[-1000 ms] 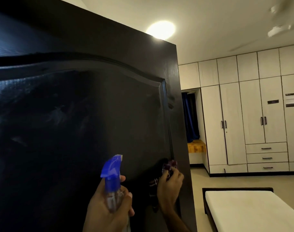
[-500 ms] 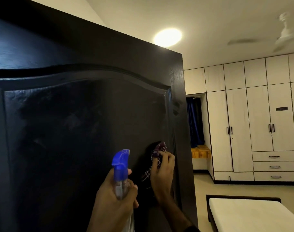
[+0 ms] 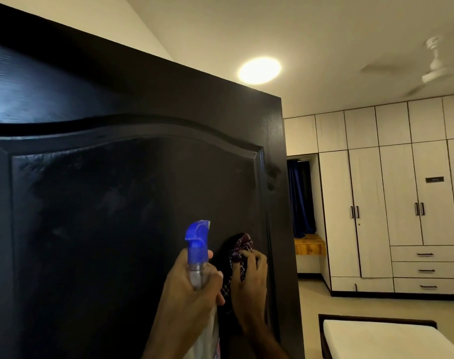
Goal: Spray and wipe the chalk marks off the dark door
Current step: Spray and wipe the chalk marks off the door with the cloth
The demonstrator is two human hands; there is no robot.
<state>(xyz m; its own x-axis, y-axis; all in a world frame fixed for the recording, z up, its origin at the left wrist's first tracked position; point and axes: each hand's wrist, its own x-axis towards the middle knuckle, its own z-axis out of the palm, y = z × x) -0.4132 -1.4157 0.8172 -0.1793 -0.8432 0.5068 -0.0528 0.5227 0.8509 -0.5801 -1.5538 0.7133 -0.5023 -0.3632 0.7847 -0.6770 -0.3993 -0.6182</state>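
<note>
One dark door [image 3: 122,229] fills most of the view and serves as the landmark; faint pale chalk smears [image 3: 112,200] linger on its recessed panel, left of and above the hands, too blurred to count. One tall run of pale wardrobes [image 3: 402,203] stands beyond the door's right edge, one bed [image 3: 381,340] lies low to the right of the door, and one ceiling fan [image 3: 438,66] and one round ceiling light [image 3: 259,70] hang above and right of it. Two hands work low at the door's right side. One left hand [image 3: 187,294] has its grip clamped round one clear spray bottle [image 3: 198,265] with a blue nozzle, held upright just in front of the panel. One right hand [image 3: 249,278] has its grip bunched on one dark checked cloth [image 3: 240,251], pressed against the panel near its right moulding. Wiping looks to be the step in hand, with the lower right corner being rubbed. By my judgement the next move calls for carrying the cloth leftward and upward to the smears, perhaps after a fresh spray there.
</note>
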